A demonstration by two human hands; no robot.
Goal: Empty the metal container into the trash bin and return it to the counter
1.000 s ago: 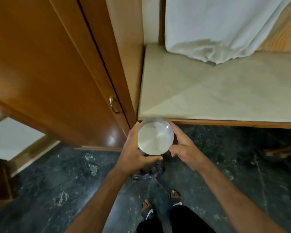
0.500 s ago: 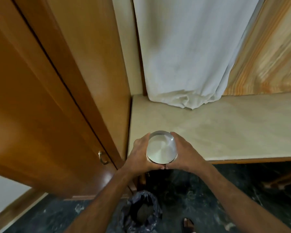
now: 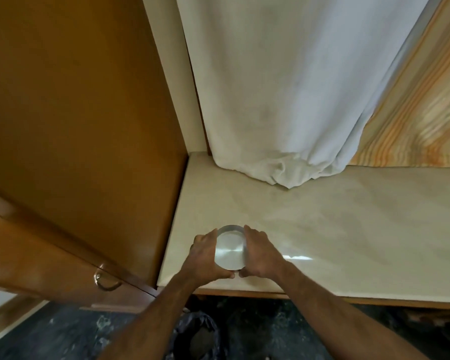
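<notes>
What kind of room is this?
Probably a room in a home: a pale stone counter beside a wooden cupboard, a white curtain hanging behind, and a bag-lined bin underneath.

White curtain [image 3: 283, 94] hangs beyond the grip; wooden cabinet door [image 3: 76, 126] with metal handle [image 3: 106, 281] stands left; dark stone floor [image 3: 283, 333] lies below.

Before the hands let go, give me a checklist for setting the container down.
1. Metal container held by both left hand and right hand: ok.
2. Container looks empty inside: ok.
3. Container over the counter, near its front left corner: ok.
4. Base resting on the counter: cannot tell.
5. Clear of the white cloth: ok.
6. Trash bin on the floor below, out of the way: ok.
</notes>
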